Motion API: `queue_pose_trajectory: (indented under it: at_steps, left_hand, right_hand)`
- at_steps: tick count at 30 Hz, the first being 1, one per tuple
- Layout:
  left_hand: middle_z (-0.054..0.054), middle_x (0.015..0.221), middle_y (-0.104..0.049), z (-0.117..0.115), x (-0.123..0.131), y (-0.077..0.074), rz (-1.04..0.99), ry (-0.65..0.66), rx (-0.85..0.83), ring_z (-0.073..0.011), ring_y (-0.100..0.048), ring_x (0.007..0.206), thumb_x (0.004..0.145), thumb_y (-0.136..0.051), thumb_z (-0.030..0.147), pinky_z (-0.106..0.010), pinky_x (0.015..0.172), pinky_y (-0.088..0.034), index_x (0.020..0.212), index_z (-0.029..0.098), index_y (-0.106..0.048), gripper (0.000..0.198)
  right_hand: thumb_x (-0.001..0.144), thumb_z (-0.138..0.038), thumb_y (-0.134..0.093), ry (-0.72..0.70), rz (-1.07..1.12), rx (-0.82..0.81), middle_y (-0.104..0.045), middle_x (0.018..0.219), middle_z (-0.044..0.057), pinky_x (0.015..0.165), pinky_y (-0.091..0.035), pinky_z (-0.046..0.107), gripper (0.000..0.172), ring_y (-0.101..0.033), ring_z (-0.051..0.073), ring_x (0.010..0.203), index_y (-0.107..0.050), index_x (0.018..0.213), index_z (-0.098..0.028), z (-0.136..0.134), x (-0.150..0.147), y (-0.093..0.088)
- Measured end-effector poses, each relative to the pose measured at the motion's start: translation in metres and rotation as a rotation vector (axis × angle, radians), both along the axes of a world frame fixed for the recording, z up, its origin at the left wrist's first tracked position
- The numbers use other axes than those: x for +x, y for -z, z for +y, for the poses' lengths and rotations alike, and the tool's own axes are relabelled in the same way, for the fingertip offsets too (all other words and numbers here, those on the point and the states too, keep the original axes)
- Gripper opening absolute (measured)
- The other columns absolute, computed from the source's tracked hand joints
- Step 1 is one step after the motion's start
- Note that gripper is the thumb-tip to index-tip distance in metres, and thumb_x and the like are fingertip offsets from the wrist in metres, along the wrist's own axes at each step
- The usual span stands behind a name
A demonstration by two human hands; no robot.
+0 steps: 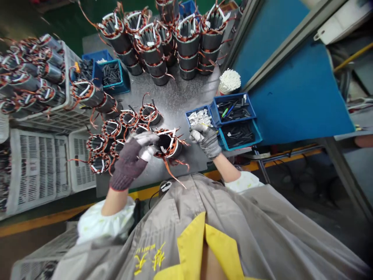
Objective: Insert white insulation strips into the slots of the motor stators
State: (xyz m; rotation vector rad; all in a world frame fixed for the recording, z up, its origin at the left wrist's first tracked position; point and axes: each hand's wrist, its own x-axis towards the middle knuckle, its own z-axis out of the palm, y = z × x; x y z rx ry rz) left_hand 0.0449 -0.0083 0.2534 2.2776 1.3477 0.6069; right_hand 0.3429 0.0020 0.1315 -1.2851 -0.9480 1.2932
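A motor stator (pixel 169 147) with copper windings, white strips and loose orange leads stands on the metal table in front of me. My left hand (pixel 132 157), in a dark purple glove with pale fingertips, grips its left rim. My right hand (pixel 206 140), in a grey glove, is closed at the front edge of a small blue bin of white pieces (pixel 200 116); a thin yellow thing shows at its fingers, and what it holds is too small to name. Several short stators (pixel 112 128) stand left of my left hand.
Stacked stators (pixel 186 39) line the table's back. Bins of black sleeves (pixel 240 134) and a bundle of white sticks (pixel 230 81) stand right. Bins (pixel 112 74) sit back left. A crate (pixel 68 74) heaped with stators is at the left, above white crates (pixel 37 167). A blue panel (pixel 300 93) bounds the right.
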Motion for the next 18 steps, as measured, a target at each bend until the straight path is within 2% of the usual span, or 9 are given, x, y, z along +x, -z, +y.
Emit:
queue_pose_trajectory:
  at_steps: [1,3,6,8,13,15,18]
  left_hand:
    - [-0.011,0.152,-0.080,-0.004,0.009,0.005,-0.049,-0.121,0.034,-0.0313,-0.071,0.148,0.110,-0.057,0.043,-0.059,0.134,-0.050,0.150,0.029,-0.076,0.046]
    - [-0.014,0.160,-0.075,-0.007,0.031,0.022,-0.043,-0.287,0.078,-0.0340,-0.065,0.156,0.109,-0.063,0.052,-0.058,0.135,-0.049,0.155,0.026,-0.072,0.054]
    - [-0.017,0.167,-0.069,-0.003,0.058,0.048,0.075,-0.351,0.075,-0.0418,-0.055,0.165,0.099,-0.077,0.061,-0.064,0.140,-0.039,0.156,0.024,-0.073,0.067]
    - [-0.018,0.168,-0.068,0.002,0.064,0.059,0.094,-0.347,0.075,-0.0424,-0.053,0.167,0.099,-0.077,0.061,-0.065,0.141,-0.037,0.154,0.023,-0.073,0.066]
    - [-0.017,0.165,-0.071,0.007,0.054,0.064,0.100,-0.301,0.080,-0.0394,-0.055,0.166,0.099,-0.076,0.057,-0.059,0.142,-0.037,0.155,0.023,-0.072,0.065]
    - [-0.017,0.165,-0.070,0.006,0.052,0.064,0.110,-0.311,0.089,-0.0394,-0.055,0.166,0.099,-0.076,0.057,-0.059,0.141,-0.038,0.154,0.022,-0.072,0.066]
    - [-0.018,0.165,-0.070,0.006,0.053,0.065,0.118,-0.306,0.110,-0.0389,-0.056,0.165,0.100,-0.073,0.058,-0.058,0.141,-0.039,0.154,0.022,-0.072,0.065]
  right_hand:
    - [0.085,-0.061,-0.081,0.000,-0.024,0.026,-0.074,0.081,0.003,0.068,-0.062,0.033,0.041,-0.071,0.019,0.075,-0.075,0.100,-0.024,0.007,-0.001,-0.002]
    - [0.084,-0.061,-0.082,-0.011,-0.057,0.073,-0.078,0.087,0.005,0.070,-0.064,0.033,0.041,-0.072,0.019,0.075,-0.077,0.100,-0.023,0.018,-0.001,-0.003]
    - [0.086,-0.061,-0.082,-0.075,-0.079,0.085,-0.079,0.086,0.004,0.069,-0.064,0.032,0.041,-0.071,0.018,0.072,-0.080,0.102,-0.023,0.029,0.006,0.003]
    - [0.088,-0.060,-0.084,-0.112,-0.123,0.056,-0.080,0.088,0.004,0.071,-0.065,0.032,0.039,-0.073,0.018,0.075,-0.080,0.102,-0.023,0.032,0.011,0.013]
    - [0.092,-0.050,-0.085,-0.202,-0.255,-0.035,-0.085,0.097,0.008,0.084,-0.070,0.039,0.030,-0.078,0.023,0.085,-0.083,0.101,-0.022,0.031,0.012,0.038]
    - [0.091,-0.046,-0.086,-0.226,-0.248,-0.036,-0.087,0.100,0.008,0.088,-0.071,0.040,0.027,-0.080,0.023,0.088,-0.084,0.102,-0.021,0.031,0.009,0.041]
    - [0.090,-0.045,-0.089,-0.279,-0.177,-0.050,-0.087,0.098,0.006,0.086,-0.069,0.037,0.026,-0.079,0.022,0.087,-0.086,0.101,-0.021,0.036,0.007,0.037]
